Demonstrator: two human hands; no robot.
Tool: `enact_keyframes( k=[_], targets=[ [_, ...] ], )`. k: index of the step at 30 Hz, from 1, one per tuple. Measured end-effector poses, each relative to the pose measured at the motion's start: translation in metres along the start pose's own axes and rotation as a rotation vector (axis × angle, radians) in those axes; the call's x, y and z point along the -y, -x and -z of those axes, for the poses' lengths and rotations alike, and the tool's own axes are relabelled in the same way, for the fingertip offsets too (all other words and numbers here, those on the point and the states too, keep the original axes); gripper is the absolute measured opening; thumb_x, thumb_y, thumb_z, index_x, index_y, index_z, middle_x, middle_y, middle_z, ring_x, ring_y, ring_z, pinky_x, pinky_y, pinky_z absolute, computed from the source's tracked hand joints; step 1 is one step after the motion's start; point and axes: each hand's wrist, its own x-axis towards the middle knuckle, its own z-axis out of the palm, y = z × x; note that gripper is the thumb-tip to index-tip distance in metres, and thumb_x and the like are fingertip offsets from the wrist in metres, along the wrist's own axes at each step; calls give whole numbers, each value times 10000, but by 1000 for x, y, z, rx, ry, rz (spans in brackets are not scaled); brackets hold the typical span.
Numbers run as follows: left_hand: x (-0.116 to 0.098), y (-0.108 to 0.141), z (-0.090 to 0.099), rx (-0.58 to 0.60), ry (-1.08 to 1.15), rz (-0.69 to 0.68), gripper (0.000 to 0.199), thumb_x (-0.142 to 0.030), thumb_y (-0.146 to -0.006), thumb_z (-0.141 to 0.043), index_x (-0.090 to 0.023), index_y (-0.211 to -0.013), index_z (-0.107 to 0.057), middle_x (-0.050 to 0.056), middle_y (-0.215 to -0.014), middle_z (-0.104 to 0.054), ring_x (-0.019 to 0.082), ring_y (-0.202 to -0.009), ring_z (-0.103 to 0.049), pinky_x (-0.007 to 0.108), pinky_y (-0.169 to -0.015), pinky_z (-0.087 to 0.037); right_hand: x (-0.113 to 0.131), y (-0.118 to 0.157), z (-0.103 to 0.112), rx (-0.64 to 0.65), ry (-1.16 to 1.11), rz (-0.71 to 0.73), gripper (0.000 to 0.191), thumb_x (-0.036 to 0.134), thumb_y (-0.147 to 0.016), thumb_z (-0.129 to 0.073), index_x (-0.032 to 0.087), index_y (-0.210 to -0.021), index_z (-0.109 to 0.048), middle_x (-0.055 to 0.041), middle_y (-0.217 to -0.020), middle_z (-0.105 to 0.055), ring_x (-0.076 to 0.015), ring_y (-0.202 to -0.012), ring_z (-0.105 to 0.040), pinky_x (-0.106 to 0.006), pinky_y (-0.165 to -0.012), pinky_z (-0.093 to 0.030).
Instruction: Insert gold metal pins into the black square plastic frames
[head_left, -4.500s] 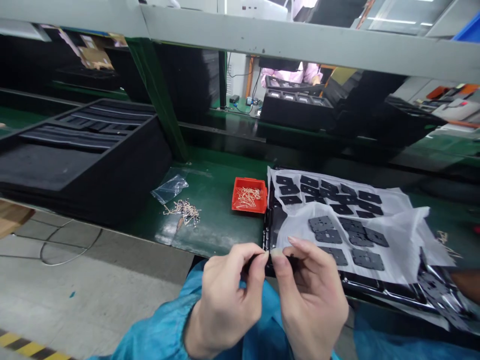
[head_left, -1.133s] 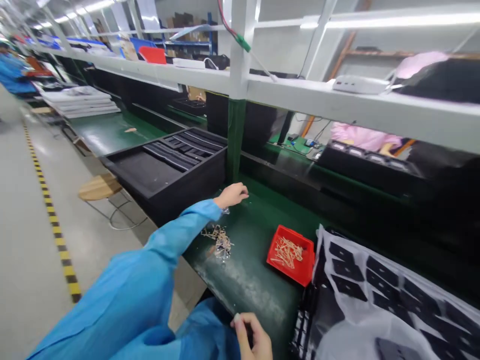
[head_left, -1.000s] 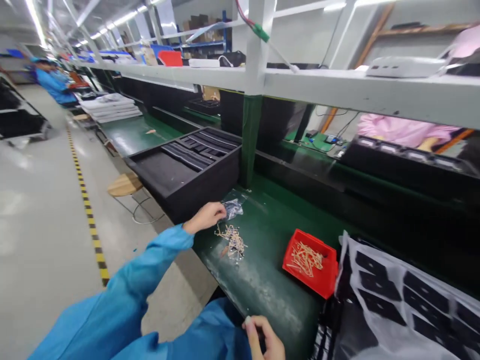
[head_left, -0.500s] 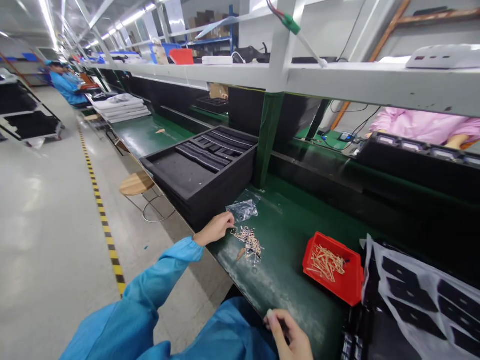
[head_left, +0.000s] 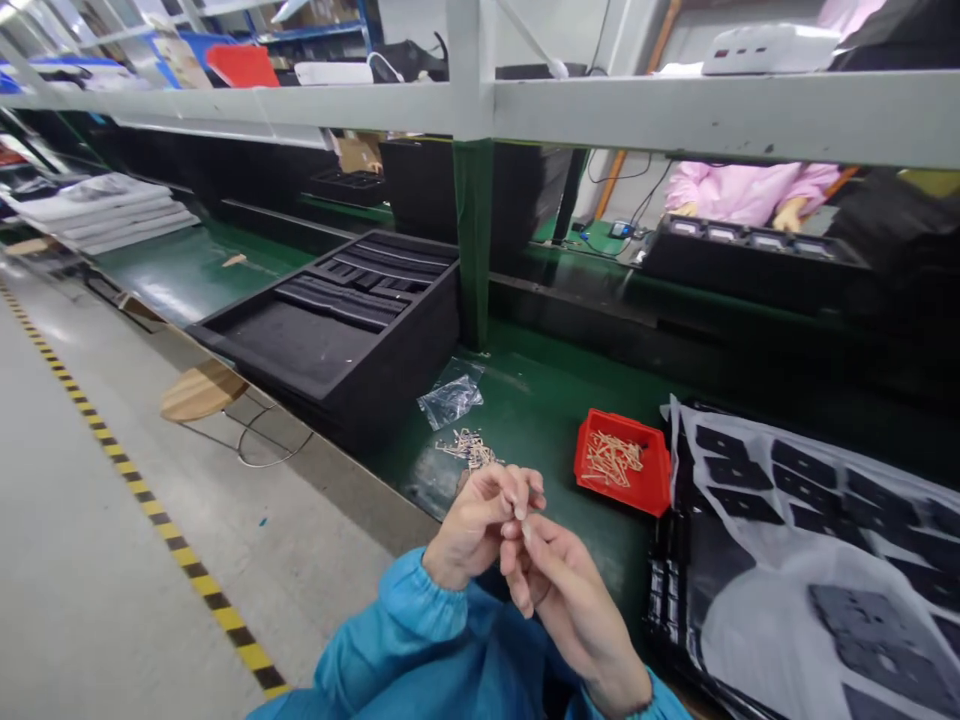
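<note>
Our left hand (head_left: 484, 515): pinched shut, near pale strips (head_left: 474, 447) | our right hand (head_left: 559, 580): pinched, touching it | contents: we cannot tell

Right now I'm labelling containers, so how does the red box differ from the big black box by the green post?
The red box is bright and small; the black box is dark and far larger. The red box holds a loose jumble of thin pale pieces, while the black box holds long dark strips in rows, with one section left bare. Both are open-topped and sit on the green bench.
</note>
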Motion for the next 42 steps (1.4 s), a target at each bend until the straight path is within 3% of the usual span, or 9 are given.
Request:
enact_keyframes(
  k=[8, 11, 14, 17, 21, 24, 28, 35, 42],
  targets=[
    [4, -5, -11, 145, 75, 16, 453, -409, -627, -976, -182, -539, -594, -4, -552, -480, 216, -895, -590, 318, -820, -489, 5, 15, 5, -20, -110, 9, 280, 414, -866, -813, 145, -860, -739, -31, -673, -709, -46, -455, -530, -154, -468, -417],
    [1, 1, -13, 189, 46, 26, 294, -420, -720, -910, -192, -806, -746, 63, -780, -665, 256, -978, -634, 368, -860, -528, 5, 17, 8, -55, -117, 57, 270, 417, -847, -830, 161, -838, -745, -27, -662, -714, -52, -472, -557, -149, -485, -430],
    [-4, 14, -15, 19, -308, -377, 450, -350, -875, -757, -238, -1300, -665, 141, -1324, -642, 318, -1223, -603, 477, -1022, -511, 3, 19, 15, -168, -36, 158, 279, 443, -843, -826, 174, -837, -749, -22, -666, -717, -62, -501, -579, -151, -506, -454],
    [-6, 26, -17, -115, -941, -878, 472, -175, -836, -754, -278, -1290, -676, 102, -1447, -565, 334, -1350, -511, 536, -1163, -397, 0, 20, 24, -304, 186, 321, 254, 434, -871, -794, 189, -827, -745, -12, -684, -713, -86, -557, -622, -167, -556, -507],
    [-1, 25, -29, -13, -1095, -548, 145, -189, -864, -737, -260, -983, -782, 82, -1308, -661, 295, -1234, -591, 460, -1079, -474, -3, 18, 30, -434, 579, 642, 126, 319, -949, -686, 222, -895, -745, -16, -795, -741, -128, -717, -711, -190, -673, -571],
    [5, 13, -38, -68, -742, -232, 102, -279, -899, -735, -216, -833, -780, 89, -1131, -711, 241, -1039, -668, 339, -879, -558, -3, 17, 30, -442, 856, 872, 129, 183, -959, -613, 239, -924, -725, 1, -780, -724, -120, -698, -702, -189, -671, -564],
    [-1, -12, -35, -298, -161, -196, 227, -397, -835, -832, -194, -771, -753, 58, -1014, -697, 182, -940, -663, 258, -792, -562, 0, 14, 45, -403, 987, 1105, 182, 130, -910, -624, 254, -975, -740, -22, -812, -767, -160, -713, -724, -259, -695, -588],
    [-8, -51, -15, -107, -189, -419, 806, -760, -706, -786, -277, -1341, -677, 118, -1500, -567, 343, -1428, -479, 424, -1107, -486, 17, -11, 89, -793, 770, 824, 319, 455, -929, -707, 178, -1082, -739, -120, -902, -784, -212, -736, -722, -307, -622, -579],
    [20, -51, -12, 219, -458, -315, 1155, -772, -479, -869, -280, -1478, -564, 153, -1609, -463, 435, -1546, -296, 547, -1240, -325, 7, 11, 47, -232, 155, 330, 581, 729, -844, -687, 156, -944, -700, -62, -719, -710, -96, -511, -561, -202, -467, -408]
  ],
)
